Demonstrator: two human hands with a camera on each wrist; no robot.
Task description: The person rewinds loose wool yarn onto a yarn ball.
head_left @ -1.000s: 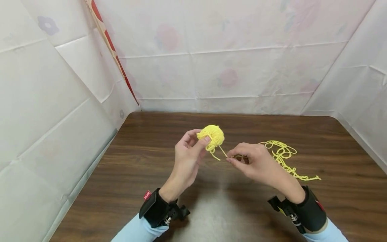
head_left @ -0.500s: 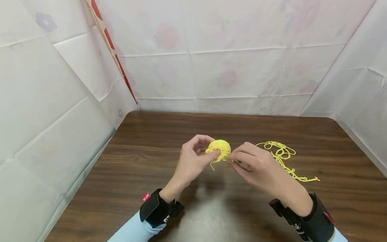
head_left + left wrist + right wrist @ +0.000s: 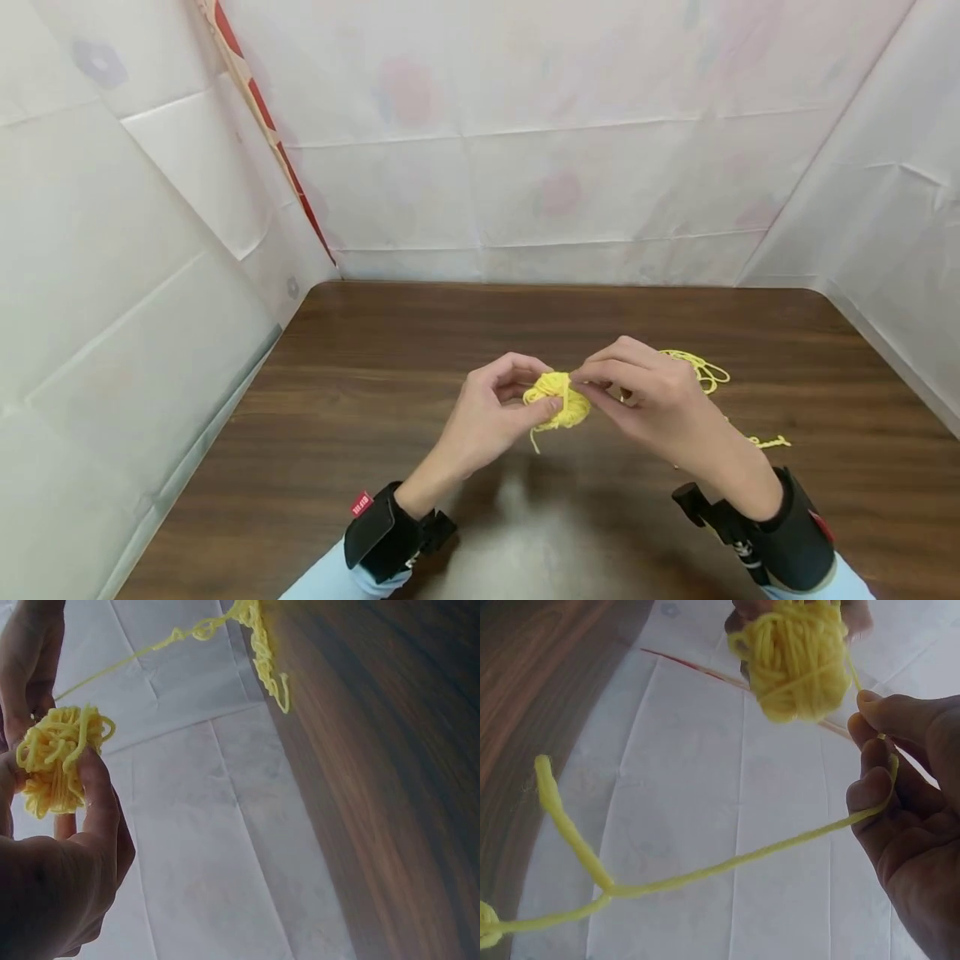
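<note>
**Winding yarn onto the ball**

Your left hand (image 3: 491,412) pinches the yarn ball (image 3: 558,402) between thumb and fingertips, holding it above the surface (image 3: 375,375). Your right hand (image 3: 645,400), touching the ball's right side, pinches the strand (image 3: 727,862) that feeds it. You look to be mid-wrap, laying a turn over the ball. The loose yarn (image 3: 701,371) lies on the surface to the ball's right, behind your right hand. The next turn likely calls for steady tension and slack drawn from that heap.
</note>
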